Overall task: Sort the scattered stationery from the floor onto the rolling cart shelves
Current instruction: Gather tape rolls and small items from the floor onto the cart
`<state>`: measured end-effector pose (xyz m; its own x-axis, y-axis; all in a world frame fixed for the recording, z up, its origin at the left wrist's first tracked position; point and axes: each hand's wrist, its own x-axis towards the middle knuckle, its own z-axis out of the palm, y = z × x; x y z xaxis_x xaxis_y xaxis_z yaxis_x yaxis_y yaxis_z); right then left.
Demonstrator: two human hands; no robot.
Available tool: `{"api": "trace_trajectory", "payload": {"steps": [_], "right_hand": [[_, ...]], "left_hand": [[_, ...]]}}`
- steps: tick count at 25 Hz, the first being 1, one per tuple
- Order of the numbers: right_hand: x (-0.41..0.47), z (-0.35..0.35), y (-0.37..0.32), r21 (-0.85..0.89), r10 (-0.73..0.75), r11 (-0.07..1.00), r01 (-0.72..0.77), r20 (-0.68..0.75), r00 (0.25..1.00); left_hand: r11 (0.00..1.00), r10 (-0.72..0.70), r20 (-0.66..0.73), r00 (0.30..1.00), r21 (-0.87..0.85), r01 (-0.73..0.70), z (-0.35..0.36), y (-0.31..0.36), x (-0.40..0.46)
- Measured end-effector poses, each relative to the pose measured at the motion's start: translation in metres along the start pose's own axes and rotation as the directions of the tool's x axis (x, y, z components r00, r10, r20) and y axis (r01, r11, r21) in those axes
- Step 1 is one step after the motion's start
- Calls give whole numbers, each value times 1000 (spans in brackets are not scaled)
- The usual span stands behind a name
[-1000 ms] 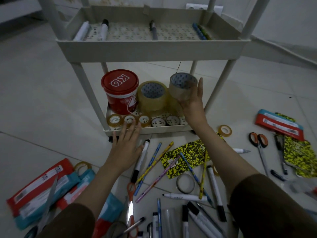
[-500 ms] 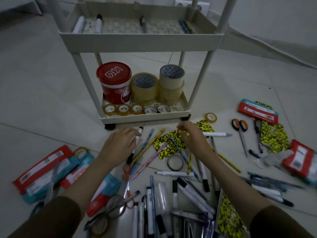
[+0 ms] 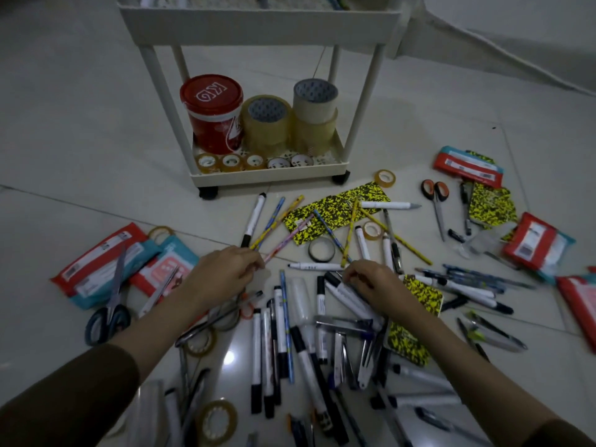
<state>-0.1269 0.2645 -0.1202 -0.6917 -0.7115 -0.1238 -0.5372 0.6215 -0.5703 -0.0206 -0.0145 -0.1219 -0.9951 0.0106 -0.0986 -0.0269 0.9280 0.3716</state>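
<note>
Down on the pale glossy floor tiles [image 3: 80, 130], a person kneels over a spill of stationery, both forearms in dark brown sleeves reaching forward. Their left hand [image 3: 222, 274] is curled, fingers pinching the near end of a slim pink patterned pencil [image 3: 288, 239] that slants away toward the far right. Their right hand [image 3: 367, 282] is also curled, fingertips closing on a white marker with a black cap [image 3: 346, 293] in the thick of the pile; how firm that grip is I cannot tell.

Around the hands lie smooth white plastic markers, thin striped pencils, a flat black tape ring [image 3: 321, 249] and speckled yellow-and-black cards [image 3: 335, 211]. Near left, blue-handled steel scissors [image 3: 109, 312] rest across red and teal plastic-wrapped packets [image 3: 96, 262]. Far right sit orange-handled scissors [image 3: 435, 196], more red packets and a small amber tape roll [image 3: 384, 178].

Beyond the heap stands a cream plastic rolling cart [image 3: 267, 179] on black castors. Its lower shelf holds a red cylindrical tub with a white-lettered lid [image 3: 211, 112], a fat roll of clear brownish packing tape [image 3: 266, 124], two more rolls stacked one on the other [image 3: 315, 116], and a row of little tape rolls [image 3: 254, 162] along the near lip. Only the front wall of the upper shelf [image 3: 261, 27] shows clearly.
</note>
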Motion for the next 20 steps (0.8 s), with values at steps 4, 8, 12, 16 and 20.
{"api": "trace_trajectory", "payload": {"steps": [4, 8, 12, 16, 20], "right_hand": [[-21, 18, -18, 28, -45, 999, 43, 49, 998], [-19, 35, -43, -22, -173, 984, 176, 112, 979], [3, 53, -82, -76, -328, 937, 340, 131, 935], [31, 80, -121, -217, -389, 869, 445, 256, 885], [34, 91, -136, -385, -517, 729, 566, 233, 824]], "left_hand": [[997, -68, -54, 996, 36, 70, -2, -9, -12], [993, -109, -93, 990, -63, 103, -10, -24, -47], [979, 175, -154, 972, 134, -155, -10, -12, -98], [908, 209, -108, 972, 390, -152, 8, -21, -132], [936, 106, -164, 981, 349, -43, 17, -23, -143]]}}
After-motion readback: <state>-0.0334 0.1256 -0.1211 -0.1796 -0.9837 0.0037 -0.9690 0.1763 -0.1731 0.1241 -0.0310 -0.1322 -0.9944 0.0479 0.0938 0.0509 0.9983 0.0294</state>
